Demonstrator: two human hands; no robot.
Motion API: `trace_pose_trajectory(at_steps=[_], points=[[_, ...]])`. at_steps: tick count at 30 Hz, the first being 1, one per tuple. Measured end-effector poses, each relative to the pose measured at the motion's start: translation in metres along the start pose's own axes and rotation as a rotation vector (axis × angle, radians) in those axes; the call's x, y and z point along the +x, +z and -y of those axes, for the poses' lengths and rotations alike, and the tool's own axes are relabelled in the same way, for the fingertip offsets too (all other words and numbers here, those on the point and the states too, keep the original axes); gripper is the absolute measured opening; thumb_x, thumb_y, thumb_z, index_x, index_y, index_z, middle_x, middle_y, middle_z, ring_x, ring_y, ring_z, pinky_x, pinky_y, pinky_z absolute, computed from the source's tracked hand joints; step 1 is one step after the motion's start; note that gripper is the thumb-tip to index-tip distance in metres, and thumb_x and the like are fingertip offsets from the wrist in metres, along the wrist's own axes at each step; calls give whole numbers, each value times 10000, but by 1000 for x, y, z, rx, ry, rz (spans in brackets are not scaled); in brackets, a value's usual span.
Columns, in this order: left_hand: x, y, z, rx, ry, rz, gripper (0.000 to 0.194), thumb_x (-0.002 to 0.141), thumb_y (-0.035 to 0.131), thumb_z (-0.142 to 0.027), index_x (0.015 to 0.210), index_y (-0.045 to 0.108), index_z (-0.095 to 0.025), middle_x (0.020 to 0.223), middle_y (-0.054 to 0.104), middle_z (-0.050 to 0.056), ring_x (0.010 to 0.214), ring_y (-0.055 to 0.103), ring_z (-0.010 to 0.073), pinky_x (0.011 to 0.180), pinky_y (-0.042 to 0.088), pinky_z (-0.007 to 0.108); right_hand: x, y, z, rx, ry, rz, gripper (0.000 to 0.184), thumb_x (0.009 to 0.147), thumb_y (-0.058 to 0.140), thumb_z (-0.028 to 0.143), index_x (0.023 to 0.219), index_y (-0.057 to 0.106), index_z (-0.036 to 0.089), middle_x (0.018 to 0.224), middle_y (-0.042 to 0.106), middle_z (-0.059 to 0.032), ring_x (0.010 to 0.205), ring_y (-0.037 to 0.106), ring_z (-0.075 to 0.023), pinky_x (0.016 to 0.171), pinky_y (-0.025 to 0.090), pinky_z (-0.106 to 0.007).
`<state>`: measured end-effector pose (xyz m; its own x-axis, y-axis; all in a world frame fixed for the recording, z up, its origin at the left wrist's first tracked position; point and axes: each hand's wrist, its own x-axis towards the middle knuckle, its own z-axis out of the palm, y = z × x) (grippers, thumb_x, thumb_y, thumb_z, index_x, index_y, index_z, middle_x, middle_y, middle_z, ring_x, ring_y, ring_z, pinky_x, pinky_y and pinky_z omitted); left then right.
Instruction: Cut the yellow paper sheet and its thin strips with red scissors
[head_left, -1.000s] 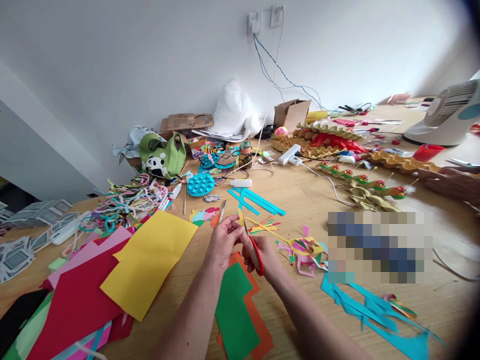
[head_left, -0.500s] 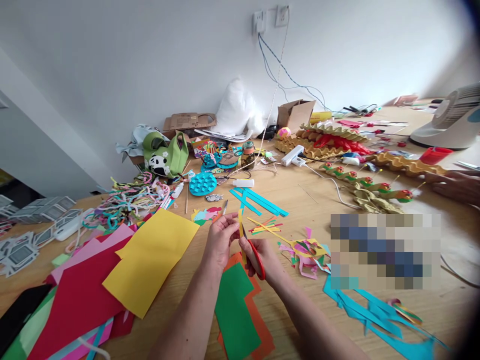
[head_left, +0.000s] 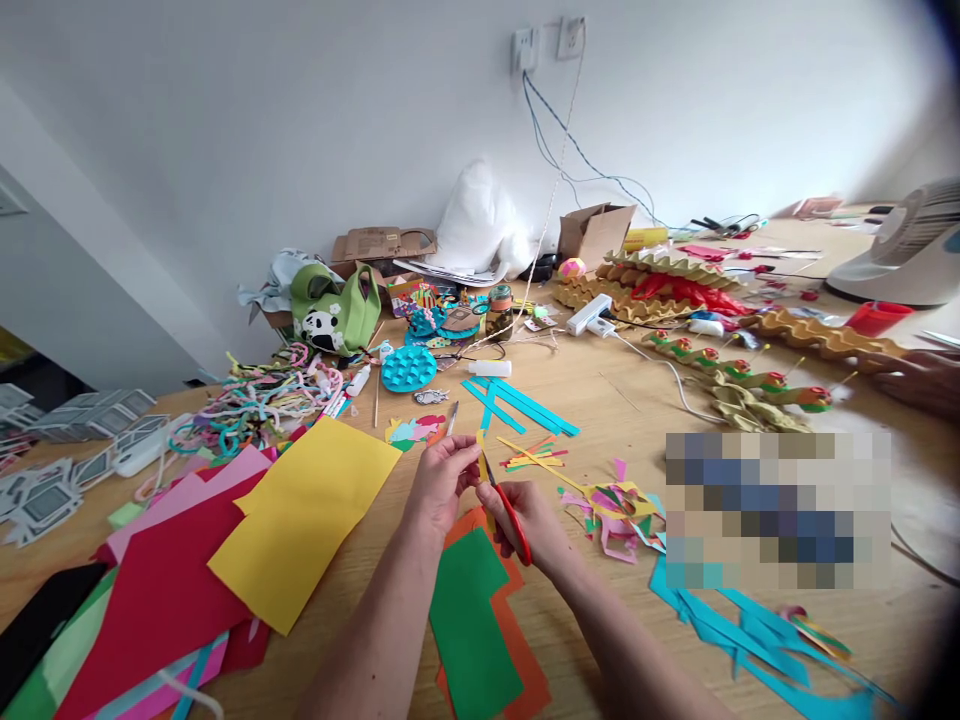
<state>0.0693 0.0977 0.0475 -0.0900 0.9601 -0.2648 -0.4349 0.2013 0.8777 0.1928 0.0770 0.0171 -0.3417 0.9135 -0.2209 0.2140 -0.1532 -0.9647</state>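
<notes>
My left hand (head_left: 441, 485) pinches a narrow yellow paper strip (head_left: 481, 441) above the wooden table (head_left: 600, 400). My right hand (head_left: 532, 520) grips red-handled scissors (head_left: 512, 515), whose blades meet the strip just below my left fingertips. Both hands hover over a green sheet (head_left: 469, 610) lying on an orange sheet (head_left: 525, 660).
Yellow (head_left: 307, 515), red and pink paper sheets lie at left beside a tangle of pipe cleaners (head_left: 255, 405). Paper scraps (head_left: 611, 505) and teal strips (head_left: 517, 400) lie to the right. Another person's hand (head_left: 926, 375) rests at far right near a fan (head_left: 907, 245).
The view has drifted slightly, so everything sits a little to the right. My hands keep the same hold on the strip and scissors.
</notes>
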Motion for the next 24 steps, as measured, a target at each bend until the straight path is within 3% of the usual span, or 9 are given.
trace_pose_trajectory(at_steps=[12, 24], points=[[-2, -2, -1, -14, -30, 43, 164, 594, 667, -153, 730, 576, -138, 621, 607, 13, 536, 555, 104, 515, 430, 225, -2, -1, 5, 24, 17, 27, 529, 748, 513, 643, 525, 418, 174, 388, 505, 19, 274, 474, -77, 278, 256, -142], [-5, 5, -3, -12, 19, -15, 206, 560, 718, -188, 689, 567, -133, 583, 554, -20, 503, 516, 79, 493, 419, 215, -1, -2, 4, 57, -18, 34, 552, 759, 485, 657, 517, 445, 162, 405, 510, 10, 299, 488, -82, 309, 289, -158]])
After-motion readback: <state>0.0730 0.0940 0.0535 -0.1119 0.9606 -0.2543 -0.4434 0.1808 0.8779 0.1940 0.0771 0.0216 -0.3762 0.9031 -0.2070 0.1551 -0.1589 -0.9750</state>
